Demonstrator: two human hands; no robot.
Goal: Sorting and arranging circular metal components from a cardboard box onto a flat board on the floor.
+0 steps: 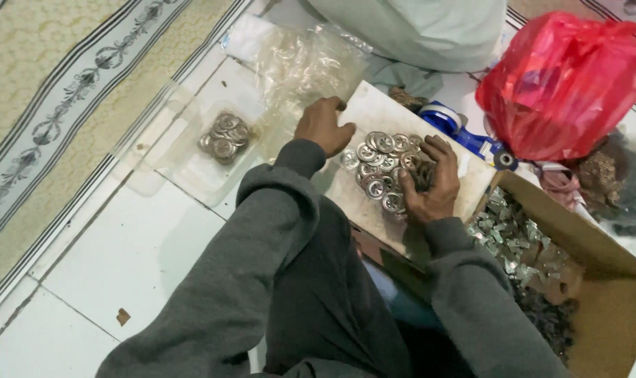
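The right hand (426, 183) lay curled over a heap of round metal rings (382, 168) on a white board (374, 115), fingers bent and pressed on the pile, likely to keep it from sliding. The left hand (323, 126) rested beside the heap, fingers tucked in, holding nothing I could see. The rings lay flat, faces up; being round, they had no long side. More rings sat in a clear bag (223, 136) on the floor.

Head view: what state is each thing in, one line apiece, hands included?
Left hand: knuckles down on the board, holding nothing visible.
Right hand: curled over the metal rings.
Metal rings: loose pile on the white board.
Clear tray: open, some rings inside.
Cardboard box: open, holding small metal pieces.
Red bag: full, bunched shut.
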